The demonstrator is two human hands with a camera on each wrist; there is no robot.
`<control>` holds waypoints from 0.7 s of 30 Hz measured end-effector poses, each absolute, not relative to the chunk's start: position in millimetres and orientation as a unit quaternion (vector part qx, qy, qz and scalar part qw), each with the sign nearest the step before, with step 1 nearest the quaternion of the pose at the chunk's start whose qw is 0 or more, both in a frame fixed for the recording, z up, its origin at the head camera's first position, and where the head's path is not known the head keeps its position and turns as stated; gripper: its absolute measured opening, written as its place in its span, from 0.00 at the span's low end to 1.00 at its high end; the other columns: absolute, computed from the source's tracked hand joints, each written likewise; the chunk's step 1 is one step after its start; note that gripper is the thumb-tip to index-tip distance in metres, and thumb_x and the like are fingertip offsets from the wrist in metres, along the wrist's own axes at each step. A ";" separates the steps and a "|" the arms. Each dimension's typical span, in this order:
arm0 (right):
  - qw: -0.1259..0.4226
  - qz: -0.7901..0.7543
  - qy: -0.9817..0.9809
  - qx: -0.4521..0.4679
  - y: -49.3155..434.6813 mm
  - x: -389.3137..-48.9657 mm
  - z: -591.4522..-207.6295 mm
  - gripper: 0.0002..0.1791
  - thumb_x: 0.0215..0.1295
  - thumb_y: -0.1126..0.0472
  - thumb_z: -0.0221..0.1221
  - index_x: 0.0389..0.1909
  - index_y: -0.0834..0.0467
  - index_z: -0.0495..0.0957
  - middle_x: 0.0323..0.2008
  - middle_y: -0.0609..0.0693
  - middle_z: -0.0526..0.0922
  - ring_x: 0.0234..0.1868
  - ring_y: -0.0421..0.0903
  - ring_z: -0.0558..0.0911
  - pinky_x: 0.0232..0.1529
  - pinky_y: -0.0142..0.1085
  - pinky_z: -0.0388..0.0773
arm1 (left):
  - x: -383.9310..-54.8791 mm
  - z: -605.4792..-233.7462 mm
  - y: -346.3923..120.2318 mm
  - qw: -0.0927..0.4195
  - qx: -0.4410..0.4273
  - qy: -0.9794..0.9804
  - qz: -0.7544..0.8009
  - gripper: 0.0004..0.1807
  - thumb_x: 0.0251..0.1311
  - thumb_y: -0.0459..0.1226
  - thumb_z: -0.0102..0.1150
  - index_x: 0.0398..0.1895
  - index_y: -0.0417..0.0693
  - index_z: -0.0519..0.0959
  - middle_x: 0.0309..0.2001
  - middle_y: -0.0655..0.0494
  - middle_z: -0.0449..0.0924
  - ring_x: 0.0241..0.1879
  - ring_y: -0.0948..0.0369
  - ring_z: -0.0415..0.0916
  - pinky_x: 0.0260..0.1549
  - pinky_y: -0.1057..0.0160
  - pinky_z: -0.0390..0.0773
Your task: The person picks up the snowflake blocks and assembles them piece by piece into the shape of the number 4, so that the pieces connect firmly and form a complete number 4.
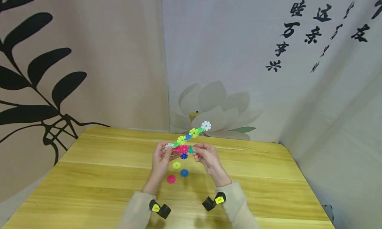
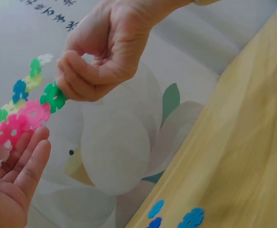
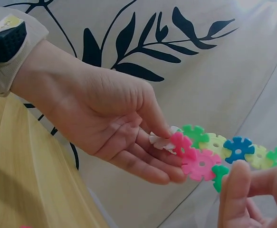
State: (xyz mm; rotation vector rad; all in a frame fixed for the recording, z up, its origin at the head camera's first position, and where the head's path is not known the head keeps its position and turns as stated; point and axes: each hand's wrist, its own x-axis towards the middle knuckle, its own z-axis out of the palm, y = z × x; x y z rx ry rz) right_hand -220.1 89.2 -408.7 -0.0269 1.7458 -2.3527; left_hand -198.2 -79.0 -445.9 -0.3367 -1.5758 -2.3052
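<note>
My left hand [image 1: 161, 157] pinches a white snowflake disc [image 3: 161, 142] between thumb and fingers at the near end of a joined chain. The chain alternates green, yellow and blue notched discs, such as the blue disc [image 3: 239, 149], up to a white disc [image 1: 206, 125] at its far tip. Two pink discs [image 2: 33, 114] branch off beside the held end. My right hand [image 1: 208, 157] pinches a green disc [image 2: 53, 98] whose edge meets the outer pink disc. The chain is held up above the table, slanting away to the right.
Loose discs lie on the wooden table [image 1: 253, 189] below the hands: dark blue [image 1: 183, 156], yellow [image 1: 176, 165], blue [image 1: 184, 173] and pink [image 1: 171, 179]. A printed curtain [image 1: 119, 56] hangs behind the table. Each wrist wears a black camera.
</note>
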 end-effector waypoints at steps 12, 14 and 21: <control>0.100 -0.795 0.598 -0.012 85.7 -219.5 -413.3 0.02 0.59 0.74 0.57 0.33 0.67 0.74 0.17 0.49 0.78 0.15 0.36 0.74 0.16 0.22 0.74 | -196.2 -447.6 -63.5 0.181 -0.035 -0.548 -0.816 0.20 0.48 0.14 0.57 0.42 0.32 0.63 0.32 0.61 0.79 0.32 0.67 0.80 0.33 0.68 0.83; 0.101 -0.795 0.597 -0.017 84.0 -218.0 -413.6 0.02 0.60 0.74 0.57 0.32 0.65 0.74 0.16 0.48 0.78 0.15 0.36 0.74 0.16 0.22 0.74 | -196.3 -448.2 -62.3 0.198 -0.027 -0.546 -0.813 0.19 0.47 0.14 0.58 0.40 0.33 0.65 0.31 0.62 0.80 0.31 0.67 0.80 0.32 0.68 0.83; 0.099 -0.798 0.594 -0.031 81.5 -211.8 -411.8 0.03 0.61 0.74 0.55 0.35 0.67 0.72 0.17 0.48 0.77 0.15 0.36 0.73 0.16 0.21 0.73 | -194.7 -448.2 -63.5 0.198 -0.030 -0.533 -0.822 0.19 0.48 0.14 0.57 0.39 0.37 0.67 0.30 0.63 0.82 0.32 0.66 0.81 0.33 0.67 0.83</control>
